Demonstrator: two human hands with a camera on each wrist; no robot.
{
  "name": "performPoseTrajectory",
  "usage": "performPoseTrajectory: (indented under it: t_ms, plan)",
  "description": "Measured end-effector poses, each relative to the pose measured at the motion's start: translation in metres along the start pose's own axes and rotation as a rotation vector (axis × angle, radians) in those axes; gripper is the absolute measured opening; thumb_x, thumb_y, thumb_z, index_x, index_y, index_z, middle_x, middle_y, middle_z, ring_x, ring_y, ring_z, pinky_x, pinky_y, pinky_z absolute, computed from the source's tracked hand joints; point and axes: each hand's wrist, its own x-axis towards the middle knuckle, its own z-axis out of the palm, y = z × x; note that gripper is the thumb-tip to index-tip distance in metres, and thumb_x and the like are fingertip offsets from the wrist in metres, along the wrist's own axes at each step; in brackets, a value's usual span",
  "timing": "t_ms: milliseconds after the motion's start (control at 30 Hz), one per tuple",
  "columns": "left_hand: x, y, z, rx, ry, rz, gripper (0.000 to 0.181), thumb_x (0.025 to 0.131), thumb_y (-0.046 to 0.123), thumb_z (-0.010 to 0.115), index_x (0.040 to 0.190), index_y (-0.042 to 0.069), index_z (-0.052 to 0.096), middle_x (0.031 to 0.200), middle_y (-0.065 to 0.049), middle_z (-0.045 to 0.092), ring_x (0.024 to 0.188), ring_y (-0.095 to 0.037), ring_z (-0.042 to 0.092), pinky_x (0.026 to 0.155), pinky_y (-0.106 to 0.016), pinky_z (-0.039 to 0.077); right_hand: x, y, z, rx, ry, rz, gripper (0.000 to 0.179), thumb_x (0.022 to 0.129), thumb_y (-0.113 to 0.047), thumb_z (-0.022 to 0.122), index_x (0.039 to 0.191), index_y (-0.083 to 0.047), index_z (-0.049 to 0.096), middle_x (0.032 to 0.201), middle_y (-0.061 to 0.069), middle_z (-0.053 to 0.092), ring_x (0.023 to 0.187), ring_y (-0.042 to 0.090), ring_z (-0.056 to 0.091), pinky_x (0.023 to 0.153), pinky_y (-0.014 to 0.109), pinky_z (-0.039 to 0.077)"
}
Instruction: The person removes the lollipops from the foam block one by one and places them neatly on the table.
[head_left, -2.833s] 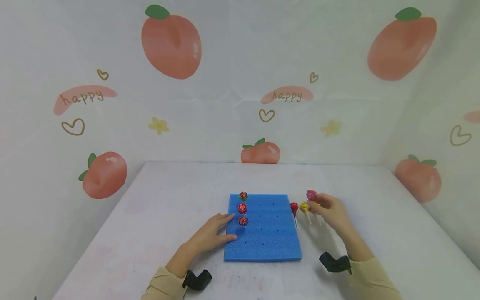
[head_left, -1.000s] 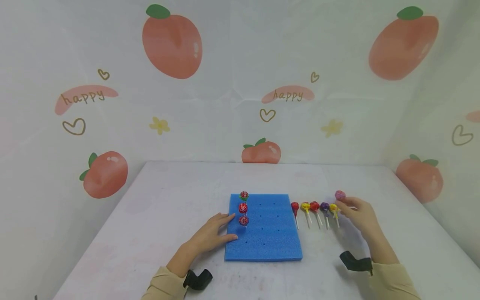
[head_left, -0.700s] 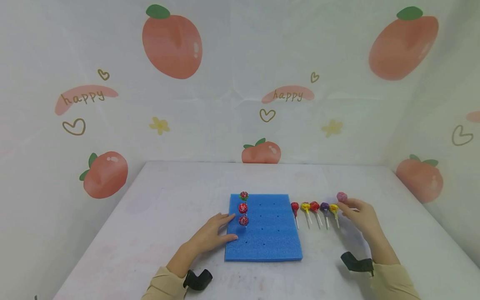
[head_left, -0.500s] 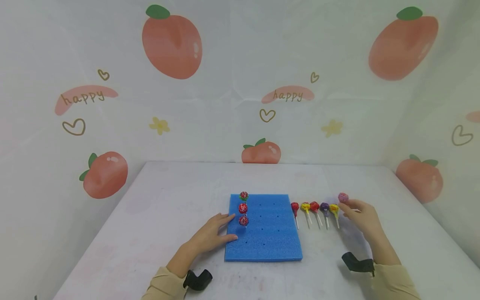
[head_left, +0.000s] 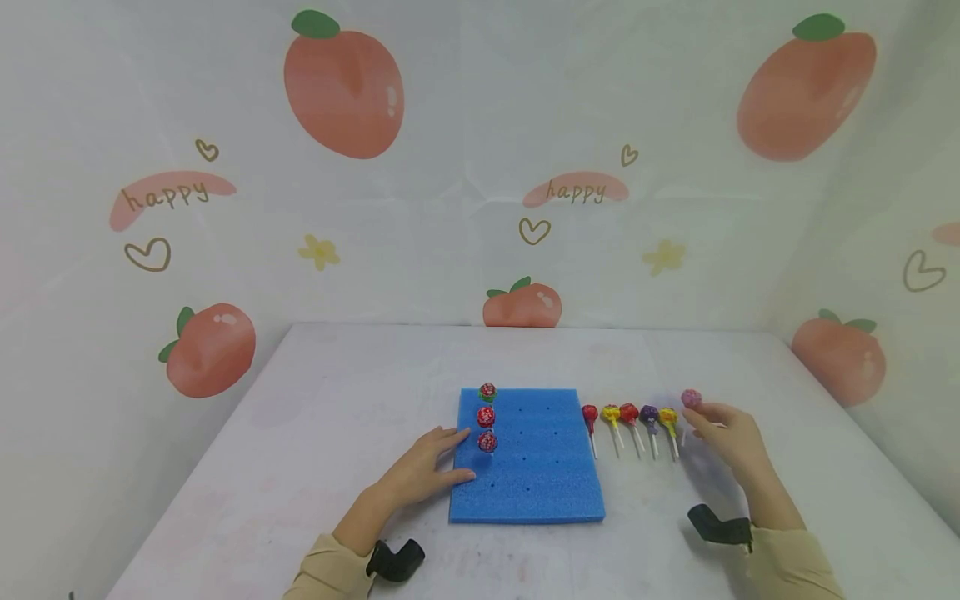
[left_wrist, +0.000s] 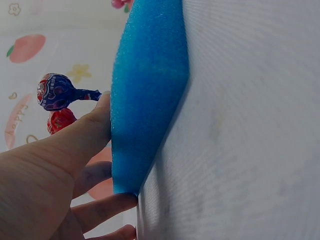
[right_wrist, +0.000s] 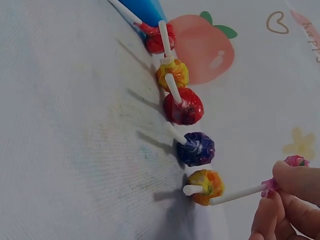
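Observation:
My right hand (head_left: 729, 435) pinches a pink lollipop (head_left: 691, 398) just below its wrapped head, above the right end of a row of lollipops. In the right wrist view its white stick (right_wrist: 237, 195) slants toward an orange-yellow lollipop (right_wrist: 209, 186). My left hand (head_left: 420, 471) rests along the left edge of a blue foam board (head_left: 540, 502), fingers extended. The left wrist view has the thumb (left_wrist: 87, 125) on the board's face, the other fingers by its side edge. Three lollipops stand in the board's left column: a red-green one (head_left: 487, 391), a red one (head_left: 486, 416) and a dark red-blue one (head_left: 487, 441).
Right of the board lie a red lollipop (head_left: 590, 413), a yellow one (head_left: 611, 413), another red one (head_left: 630, 412) and a purple one (head_left: 648, 417), sticks toward me. Small holes dot the board. A printed cloth backdrop (head_left: 420, 275) closes off the white table's far side (head_left: 360, 358).
My right hand has carried the pink lollipop rightward along the row, uncovering the lollipops it hid, and lately drifted slightly right and down. The left hand and board stay put.

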Motion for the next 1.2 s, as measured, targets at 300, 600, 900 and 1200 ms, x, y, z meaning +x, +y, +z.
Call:
performPoseTrajectory:
  t_ms: [300,600,900,1200]
  plan:
    - [0.0,-0.001,0.001,0.006,0.007,0.009,0.069,0.085,0.042,0.065,0.14,0.007,0.043,0.143,-0.02,0.042,0.137,-0.044,0.029,0.11,-0.059,0.027,0.002,0.006,-0.001,-0.013,-0.016,0.027,0.063,0.094,-0.04,0.05,0.125,0.015,0.047,0.124,0.035,0.052,0.095,0.034,0.062,0.086,0.049,0.05]
    - [0.0,0.0,0.0,0.012,0.007,0.014,0.068,0.085,0.042,0.065,0.139,0.007,0.043,0.143,-0.021,0.043,0.137,-0.044,0.029,0.11,-0.059,0.027,0.005,0.01,-0.002,0.0,-0.048,0.091,0.065,0.092,-0.043,0.052,0.124,0.014,0.048,0.122,0.034,0.053,0.085,0.02,0.062,0.079,0.038,0.052]
    - [0.0,0.0,-0.001,0.013,0.011,0.018,0.068,0.085,0.041,0.065,0.139,0.007,0.044,0.142,-0.021,0.043,0.137,-0.045,0.029,0.109,-0.059,0.027,0.005,0.01,-0.003,0.001,-0.061,0.144,0.064,0.091,-0.044,0.054,0.121,0.012,0.051,0.109,0.029,0.059,0.087,0.025,0.057,0.068,0.026,0.046]
    - [0.0,-0.001,0.0,0.016,0.014,0.018,0.068,0.085,0.042,0.065,0.139,0.007,0.044,0.142,-0.021,0.043,0.137,-0.044,0.029,0.109,-0.059,0.028,0.005,0.012,-0.004,0.001,-0.103,0.192,0.069,0.089,-0.048,0.055,0.124,0.011,0.049,0.104,0.026,0.061,0.089,0.026,0.056,0.066,0.025,0.047]
